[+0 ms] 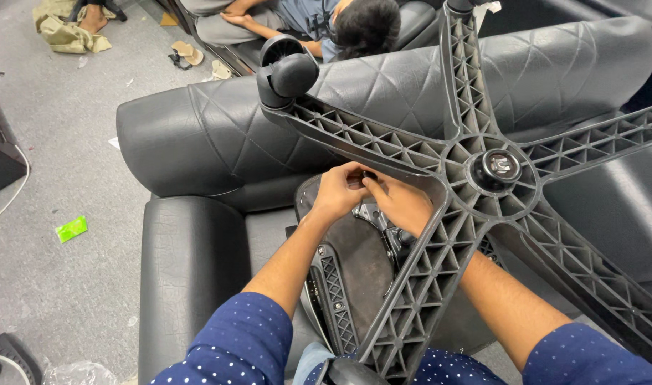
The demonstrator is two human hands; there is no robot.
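An upturned office chair lies on a black sofa, its grey plastic star base (pixel 475 214) facing me with a black caster wheel (pixel 289 71) on the upper left arm. Under the base, my left hand (pixel 338 191) and my right hand (pixel 401 203) meet at the metal mechanism (pixel 383 224) on the chair's seat underside (pixel 354 264). The fingers of both hands pinch a small dark part (pixel 366 175) between them; what it is I cannot tell. My right forearm passes beneath a base arm.
The black quilted sofa (pixel 197 135) fills the middle. Another person sits behind it at the top (pixel 319 21). Grey carpet on the left holds a green wrapper (pixel 72 228), slippers (pixel 187 53), a crumpled cloth (pixel 65 28) and a white cable (pixel 12 196).
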